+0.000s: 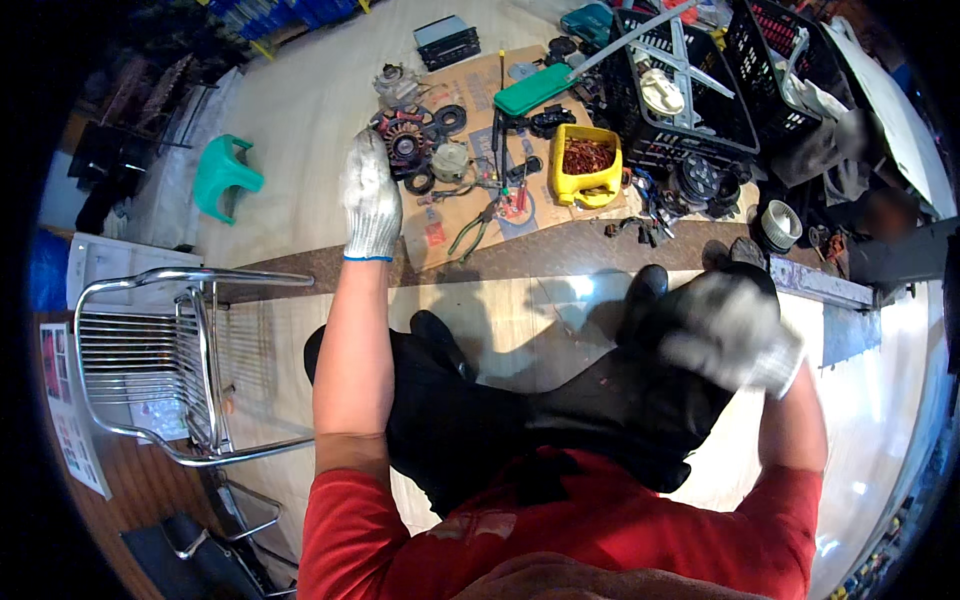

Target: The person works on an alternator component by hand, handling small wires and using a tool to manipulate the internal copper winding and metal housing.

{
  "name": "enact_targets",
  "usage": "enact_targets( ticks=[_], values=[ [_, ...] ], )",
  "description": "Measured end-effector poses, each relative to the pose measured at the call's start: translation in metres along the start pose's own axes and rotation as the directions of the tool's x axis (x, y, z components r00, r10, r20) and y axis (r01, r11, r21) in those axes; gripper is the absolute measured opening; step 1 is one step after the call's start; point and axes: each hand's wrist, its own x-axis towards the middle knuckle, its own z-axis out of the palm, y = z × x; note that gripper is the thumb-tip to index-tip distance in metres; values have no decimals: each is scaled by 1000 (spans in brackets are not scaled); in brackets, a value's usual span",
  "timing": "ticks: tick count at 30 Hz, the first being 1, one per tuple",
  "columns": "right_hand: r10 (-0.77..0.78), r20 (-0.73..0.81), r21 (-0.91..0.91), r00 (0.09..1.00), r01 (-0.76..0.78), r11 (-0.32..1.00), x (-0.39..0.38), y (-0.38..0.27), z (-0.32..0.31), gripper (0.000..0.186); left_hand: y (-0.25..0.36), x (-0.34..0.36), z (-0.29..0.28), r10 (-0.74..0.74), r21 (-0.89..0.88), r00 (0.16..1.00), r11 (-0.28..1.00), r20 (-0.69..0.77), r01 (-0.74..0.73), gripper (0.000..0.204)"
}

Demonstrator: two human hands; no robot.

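My left hand (371, 195), in a white knitted glove with a blue cuff edge, reaches forward with its fingers stretched out and nothing visible in it. Just beyond its fingertips lies a round motor part with reddish copper windings (404, 140). My right hand (730, 335), gloved the same way, is smeared by motion over my right knee, so its fingers cannot be made out. Between the two, on the flattened cardboard (470, 80), lie green-handled pliers (474, 230) and a cut-open yellow jug (588, 190) holding copper wire scraps (588, 157).
Black plastic crates (690, 140) stand at the back right, with a green-and-grey long-handled piece (540, 88) leaning there. A green stool (227, 178) and a metal-framed chair (150, 370) are on the left. A white fan wheel (781, 225) sits on the right.
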Motion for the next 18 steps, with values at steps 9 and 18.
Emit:
enact_targets(
  ticks=[9,18],
  values=[
    [373,-200,144,906,-350,926,181,162,-24,67,19,-11,-1,342,577,924,726,168,-374,69],
    [717,-6,33,697,-717,697,259,315,288,59,37,-16,24,279,589,930,720,241,-368,63]
  ],
)
